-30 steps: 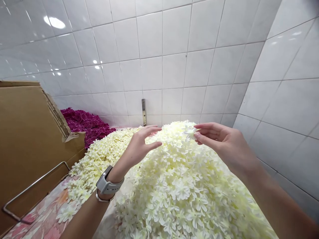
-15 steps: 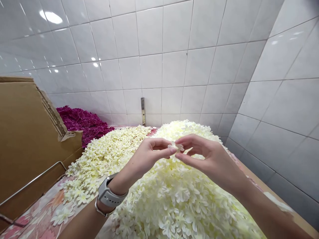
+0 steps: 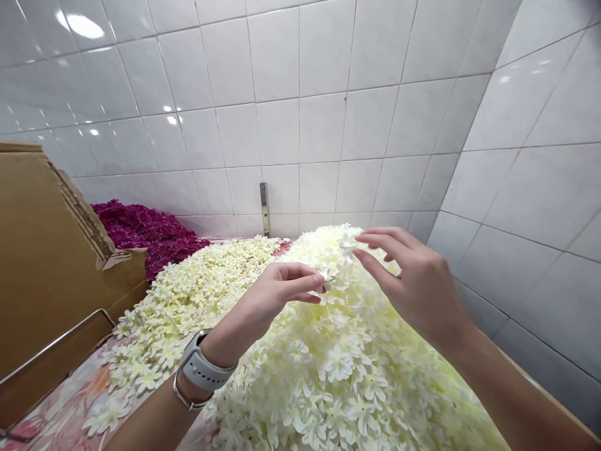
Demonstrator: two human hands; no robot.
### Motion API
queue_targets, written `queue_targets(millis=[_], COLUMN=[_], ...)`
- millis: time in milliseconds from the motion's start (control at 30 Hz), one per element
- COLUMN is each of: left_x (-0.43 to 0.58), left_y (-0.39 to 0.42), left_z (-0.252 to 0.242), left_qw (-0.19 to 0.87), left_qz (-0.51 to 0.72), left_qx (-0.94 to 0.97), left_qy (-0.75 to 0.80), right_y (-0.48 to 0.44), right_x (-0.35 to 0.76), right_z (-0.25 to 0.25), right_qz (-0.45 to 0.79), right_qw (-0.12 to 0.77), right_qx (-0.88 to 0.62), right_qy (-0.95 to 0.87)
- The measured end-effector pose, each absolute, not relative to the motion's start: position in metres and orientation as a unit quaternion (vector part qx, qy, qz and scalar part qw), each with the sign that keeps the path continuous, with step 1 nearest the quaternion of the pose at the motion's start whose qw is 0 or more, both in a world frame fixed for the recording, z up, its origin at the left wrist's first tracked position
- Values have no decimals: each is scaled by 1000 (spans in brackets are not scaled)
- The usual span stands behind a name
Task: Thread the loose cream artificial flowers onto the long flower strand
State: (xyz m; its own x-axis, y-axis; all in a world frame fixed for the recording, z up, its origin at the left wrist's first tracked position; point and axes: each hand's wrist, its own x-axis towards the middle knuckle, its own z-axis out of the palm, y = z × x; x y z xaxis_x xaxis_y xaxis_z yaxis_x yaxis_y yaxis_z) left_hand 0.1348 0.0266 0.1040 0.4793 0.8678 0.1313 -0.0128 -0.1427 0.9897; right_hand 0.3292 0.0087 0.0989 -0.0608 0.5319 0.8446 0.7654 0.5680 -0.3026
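My left hand (image 3: 286, 291), with a watch on its wrist, pinches a small white artificial flower (image 3: 327, 278) between thumb and fingers. To the right and a little higher, my right hand (image 3: 413, 275) has its thumb and fingers apart. Just off its fingertips is another white flower (image 3: 348, 243); whether it is in the air or on the heap behind, I cannot tell. Below both hands rises a large heap of pale cream flowers (image 3: 338, 363). A lower spread of smaller-looking cream flowers (image 3: 188, 291) lies to the left.
Purple flowers (image 3: 150, 235) are piled at the back left, behind a cardboard box (image 3: 51, 232). A bent metal rod (image 3: 61, 344) runs along the box. White tiled walls (image 3: 323, 125) stand behind and at the right; a narrow metal strip (image 3: 265, 210) is upright at the back.
My hands have come apart: the right moved up and to the right with its fingers opened. My left still pinches a flower. The view has shifted slightly right.
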Motion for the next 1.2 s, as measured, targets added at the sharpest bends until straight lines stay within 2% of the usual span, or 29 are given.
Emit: queue_targets(millis=[67,233,367,533,633,900,1100,1200], left_x=[136,137,134,133,133,140,150,150], left_y=[26,23,23,22,17,1,-5,-8], left_z=[104,106,107,109,111,107,93,93], left_qw=[561,540,518,476,405,218,-83,-141], left_qz=[393,382,374,410,420,488,531,532], left_qx=[648,668,697,710,743,779,778,776], left_qy=[332,342,325,318,328,328,324,306], right_y=[10,0,-4,-2,-2,-7,-18,-19], right_x=[329,317,312,315,317,311,298,296], right_z=[98,100,99,101,104,98,95,95], right_qz=[-130,-5,54,299,364,323,230,229], right_qw=[498,454,477,468,462,502,555,573], right_qx=[-446,-351,-365,-385,-360,-371,-358,-338], right_qy=[-732,-819,-798,-737,-724,-712,-714,-711])
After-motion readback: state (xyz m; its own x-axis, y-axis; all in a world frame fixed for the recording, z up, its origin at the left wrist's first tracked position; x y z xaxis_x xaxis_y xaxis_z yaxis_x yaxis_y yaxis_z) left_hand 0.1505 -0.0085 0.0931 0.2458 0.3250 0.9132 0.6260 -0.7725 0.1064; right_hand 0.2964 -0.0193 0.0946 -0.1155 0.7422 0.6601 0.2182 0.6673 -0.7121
